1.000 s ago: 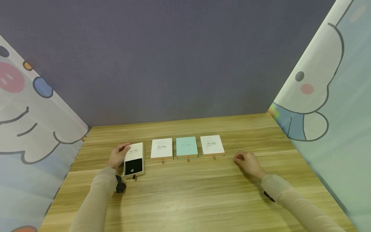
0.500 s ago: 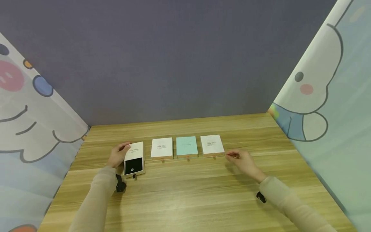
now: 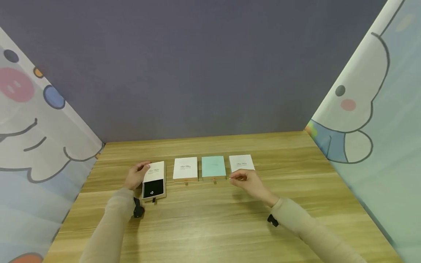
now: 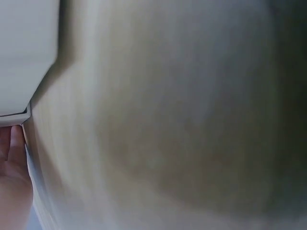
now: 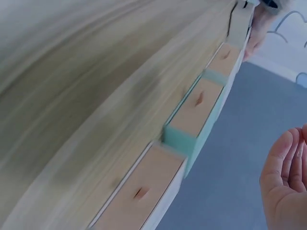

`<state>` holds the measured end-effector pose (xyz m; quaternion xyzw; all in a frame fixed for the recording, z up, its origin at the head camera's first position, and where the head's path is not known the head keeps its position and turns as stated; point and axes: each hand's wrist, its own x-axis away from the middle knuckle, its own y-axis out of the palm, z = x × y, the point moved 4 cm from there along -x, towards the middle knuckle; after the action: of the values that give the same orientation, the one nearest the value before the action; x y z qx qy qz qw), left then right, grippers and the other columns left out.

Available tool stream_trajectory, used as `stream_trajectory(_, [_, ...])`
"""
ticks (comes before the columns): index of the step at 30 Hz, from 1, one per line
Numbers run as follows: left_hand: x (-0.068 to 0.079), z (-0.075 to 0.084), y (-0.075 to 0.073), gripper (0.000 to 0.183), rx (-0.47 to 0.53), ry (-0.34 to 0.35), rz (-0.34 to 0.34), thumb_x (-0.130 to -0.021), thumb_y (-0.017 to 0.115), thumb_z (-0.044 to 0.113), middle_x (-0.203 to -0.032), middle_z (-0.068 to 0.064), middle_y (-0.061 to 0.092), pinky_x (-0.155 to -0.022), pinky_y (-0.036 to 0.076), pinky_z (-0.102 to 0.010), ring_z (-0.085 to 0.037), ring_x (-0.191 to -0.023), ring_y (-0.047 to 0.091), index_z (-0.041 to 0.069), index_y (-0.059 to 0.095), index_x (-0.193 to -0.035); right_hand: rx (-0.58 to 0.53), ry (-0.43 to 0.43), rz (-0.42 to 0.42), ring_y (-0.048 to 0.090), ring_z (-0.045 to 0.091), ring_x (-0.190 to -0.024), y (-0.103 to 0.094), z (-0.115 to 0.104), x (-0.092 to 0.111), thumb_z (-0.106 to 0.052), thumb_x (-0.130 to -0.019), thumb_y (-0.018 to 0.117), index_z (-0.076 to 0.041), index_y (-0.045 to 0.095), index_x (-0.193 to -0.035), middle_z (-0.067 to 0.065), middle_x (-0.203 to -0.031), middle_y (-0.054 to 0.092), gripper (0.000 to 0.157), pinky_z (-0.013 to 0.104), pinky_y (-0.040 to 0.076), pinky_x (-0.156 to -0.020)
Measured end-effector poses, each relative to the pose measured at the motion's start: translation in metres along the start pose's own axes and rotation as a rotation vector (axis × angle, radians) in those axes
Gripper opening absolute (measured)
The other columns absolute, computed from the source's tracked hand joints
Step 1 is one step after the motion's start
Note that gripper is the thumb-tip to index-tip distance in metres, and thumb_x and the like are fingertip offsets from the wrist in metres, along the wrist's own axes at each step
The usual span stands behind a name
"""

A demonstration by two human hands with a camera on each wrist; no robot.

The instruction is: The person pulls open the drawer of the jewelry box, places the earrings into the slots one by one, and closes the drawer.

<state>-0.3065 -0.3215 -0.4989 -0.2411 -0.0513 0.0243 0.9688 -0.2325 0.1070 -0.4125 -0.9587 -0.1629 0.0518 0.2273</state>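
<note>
A cream drawer-style jewelry box (image 3: pixel 156 171) lies at the left of the table, its drawer (image 3: pixel 154 189) pulled out toward me. On the drawer's black lining sits a small heart-shaped piece of jewelry (image 3: pixel 152 192). My left hand (image 3: pixel 135 176) grips the sleeve of this box from its left side, thumb at the top edge. My right hand (image 3: pixel 248 182) is raised in front of the rightmost white box (image 3: pixel 241 162), covering part of it. Thumb and index finger pinch a tiny pale piece (image 3: pixel 230 178), too small to identify.
Another white box (image 3: pixel 185 168) and a mint green box (image 3: pixel 213 166) stand in the row between the hands, drawers shut, with ribbon tabs facing me. Behind the wooden table (image 3: pixel 197 226) rises a grey wall (image 3: pixel 204 73); cartoon-print curtains hang at both sides.
My right hand has moved left from the right part of the table to in front of the rightmost white box. My left hand has stayed on the cream box.
</note>
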Motion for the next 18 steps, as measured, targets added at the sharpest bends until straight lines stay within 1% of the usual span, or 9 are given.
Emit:
stream_trajectory(2, [0.001, 0.0, 0.001, 0.05, -0.005, -0.006, -0.005, -0.096, 0.044, 0.038, -0.114, -0.018, 0.054, -0.066, 0.047, -0.018, -0.003, -0.08, 0.052, 0.001, 0.05, -0.129, -0.028, -0.018, -0.025, 0.06, 0.011, -0.081, 0.01, -0.004, -0.005, -0.016, -0.085, 0.065, -0.006, 0.067, -0.1, 0.006, -0.092, 0.067, 0.018, 0.026, 0.053, -0.069])
stream_trajectory(6, [0.0, 0.0, 0.002, 0.049, -0.001, -0.018, 0.008, -0.095, 0.045, 0.038, -0.114, -0.018, 0.055, -0.066, 0.047, -0.017, -0.004, -0.08, 0.051, 0.003, 0.052, -0.128, -0.059, -0.044, -0.074, 0.06, 0.014, -0.082, 0.03, -0.015, -0.015, -0.014, -0.085, 0.065, -0.003, 0.066, -0.102, 0.007, -0.091, 0.067, 0.02, 0.026, 0.053, -0.069])
stream_trajectory(8, [-0.001, 0.0, 0.003, 0.048, 0.022, -0.026, 0.018, -0.094, 0.048, 0.038, -0.112, -0.017, 0.056, -0.065, 0.048, -0.018, -0.004, -0.078, 0.052, 0.002, 0.053, -0.127, -0.064, -0.047, -0.099, 0.06, 0.014, -0.082, 0.041, -0.021, -0.019, -0.013, -0.086, 0.064, -0.003, 0.066, -0.102, 0.008, -0.091, 0.067, 0.019, 0.025, 0.052, -0.069])
stream_trajectory(11, [-0.001, -0.002, 0.004, 0.049, 0.032, -0.031, 0.015, -0.094, 0.048, 0.038, -0.111, -0.017, 0.056, -0.065, 0.048, -0.018, -0.004, -0.078, 0.052, 0.002, 0.053, -0.127, -0.083, -0.044, -0.136, 0.059, 0.015, -0.083, 0.055, -0.031, -0.025, -0.01, -0.086, 0.063, -0.003, 0.066, -0.102, 0.011, -0.092, 0.067, 0.018, 0.023, 0.051, -0.072])
stream_trajectory(15, [0.0, -0.002, 0.003, 0.049, 0.023, -0.032, 0.008, -0.095, 0.046, 0.038, -0.114, -0.018, 0.055, -0.067, 0.047, -0.018, -0.005, -0.08, 0.052, 0.003, 0.051, -0.129, -0.088, -0.048, -0.181, 0.059, 0.015, -0.082, 0.071, -0.054, -0.028, -0.006, -0.087, 0.061, -0.001, 0.067, -0.1, 0.016, -0.094, 0.066, 0.015, 0.022, 0.05, -0.072])
stream_trajectory(18, [0.0, -0.001, 0.002, 0.049, 0.02, -0.032, 0.01, -0.095, 0.046, 0.038, -0.115, -0.018, 0.054, -0.067, 0.047, -0.018, -0.006, -0.08, 0.052, 0.004, 0.051, -0.129, -0.077, -0.06, -0.204, 0.059, 0.017, -0.082, 0.079, -0.072, -0.029, -0.004, -0.087, 0.06, 0.0, 0.068, -0.098, 0.016, -0.096, 0.067, 0.015, 0.02, 0.05, -0.071])
